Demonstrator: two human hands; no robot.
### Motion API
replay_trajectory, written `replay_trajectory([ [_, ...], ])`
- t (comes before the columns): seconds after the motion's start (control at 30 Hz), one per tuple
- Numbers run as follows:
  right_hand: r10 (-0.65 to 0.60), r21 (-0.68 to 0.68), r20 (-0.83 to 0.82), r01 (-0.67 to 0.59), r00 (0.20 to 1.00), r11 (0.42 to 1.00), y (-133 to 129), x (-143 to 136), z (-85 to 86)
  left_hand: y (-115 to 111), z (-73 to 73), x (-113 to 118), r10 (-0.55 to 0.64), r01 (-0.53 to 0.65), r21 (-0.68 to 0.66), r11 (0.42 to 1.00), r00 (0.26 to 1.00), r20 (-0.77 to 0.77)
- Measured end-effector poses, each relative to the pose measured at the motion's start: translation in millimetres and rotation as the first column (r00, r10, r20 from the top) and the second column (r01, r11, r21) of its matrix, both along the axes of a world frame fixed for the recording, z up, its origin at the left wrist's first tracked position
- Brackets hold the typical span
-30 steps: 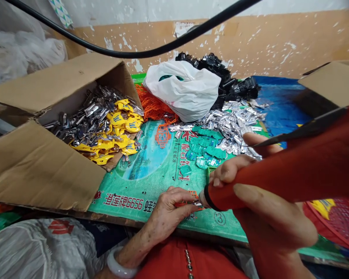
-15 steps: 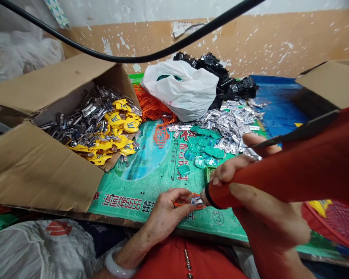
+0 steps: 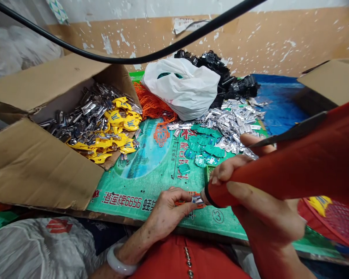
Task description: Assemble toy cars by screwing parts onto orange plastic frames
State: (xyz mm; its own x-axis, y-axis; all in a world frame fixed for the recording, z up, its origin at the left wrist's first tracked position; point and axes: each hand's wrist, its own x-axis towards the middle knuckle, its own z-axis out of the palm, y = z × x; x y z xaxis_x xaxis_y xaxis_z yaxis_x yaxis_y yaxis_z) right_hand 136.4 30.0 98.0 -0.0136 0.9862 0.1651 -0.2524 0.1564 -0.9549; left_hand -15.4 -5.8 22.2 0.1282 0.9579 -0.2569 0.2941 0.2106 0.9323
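Observation:
My left hand (image 3: pixel 170 207) pinches a small silver metal piece (image 3: pixel 197 199) between thumb and fingertips, low over the green sheet. Orange plastic (image 3: pixel 182 202) shows beneath and around that piece. Wrapped around a red, tube-shaped electric screwdriver (image 3: pixel 267 170) is my right hand (image 3: pixel 258 205). The screwdriver's grey tip touches or sits just above the metal piece; the exact contact is hidden. Along the tool's upper side runs a dark, pointed strip (image 3: pixel 293 130), with a finger close to it. Near my fingers a green plastic basket (image 3: pixel 208 171) is partly covered.
An open cardboard box (image 3: pixel 43 162) at left holds metal and yellow pieces. Behind are orange netting (image 3: pixel 149 102), a white bag (image 3: pixel 183 87) and black parts (image 3: pixel 221 73). Silver pieces (image 3: pixel 235 120) and teal pieces (image 3: pixel 203 143) lie centrally. A black cable (image 3: pixel 128 60) crosses above; a red basket (image 3: pixel 334 224) stands right.
The screwdriver and my right hand have shifted very slightly left. My left hand keeps its pinch on the metal piece.

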Motion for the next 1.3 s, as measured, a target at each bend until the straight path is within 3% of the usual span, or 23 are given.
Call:
replay_trajectory([
  [0.4, 0.001, -0.001, -0.035, -0.001, 0.999, 1.0, 0, 0, -2.5, 2, 3.3, 0, -0.017, 0.018, -0.024, 1.0, 0.999, 0.031],
  [0.6, -0.011, 0.033, 0.052, 0.009, 0.999, 0.999, 0, 5, -10.9, 2, 1.1, 2, 0.006, -0.005, -0.014, 1.0, 0.998, 0.064],
  [0.93, 0.125, 0.107, 0.007, -0.125, 0.992, 0.986, -3, 4, -15.5, -4, -4.4, 6, 0.022, -0.028, 0.09, 0.996, 0.998, 0.067],
  [1.3, 0.201, 0.097, 0.022, -0.202, 0.979, 0.975, 2, 10, -28.3, -5, -6.2, 7, 0.021, -0.023, 0.071, 0.997, 0.999, 0.029],
])
